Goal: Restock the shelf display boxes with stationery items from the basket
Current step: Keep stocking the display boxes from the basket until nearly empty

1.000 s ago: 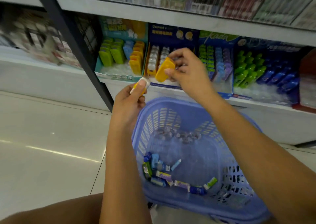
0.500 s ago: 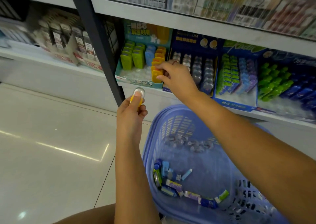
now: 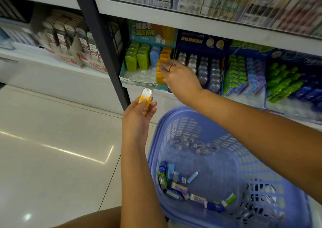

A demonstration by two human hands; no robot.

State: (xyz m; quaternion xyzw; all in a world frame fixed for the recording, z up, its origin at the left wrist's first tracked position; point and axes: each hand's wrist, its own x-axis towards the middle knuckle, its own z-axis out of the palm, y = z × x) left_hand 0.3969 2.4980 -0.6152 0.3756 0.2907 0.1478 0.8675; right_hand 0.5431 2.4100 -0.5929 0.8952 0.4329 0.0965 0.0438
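Note:
My left hand (image 3: 138,118) holds a small yellow and white stationery item (image 3: 146,97) upright by its lower end, in front of the shelf. My right hand (image 3: 179,78), with a ring on one finger, reaches into the teal display box (image 3: 139,84). Its fingers lie fairly straight on the column of yellow items (image 3: 160,74) at the box's right side. The same box holds green items (image 3: 136,60) and blue ones. Below my arms stands the purple basket (image 3: 172,123), with several small blue, green and purple packets (image 3: 176,184) on its bottom.
To the right stand a dark blue display box of clear round cases (image 3: 202,69) and further boxes of green, blue and purple items (image 3: 242,78). A black shelf post (image 3: 102,41) rises left of the teal box. Tiled floor (image 3: 52,140) spreads to the left.
My right hand carried a yellow item from above the basket into the teal box and now rests on the yellow column. My left hand stayed put with its item. The view shifted left.

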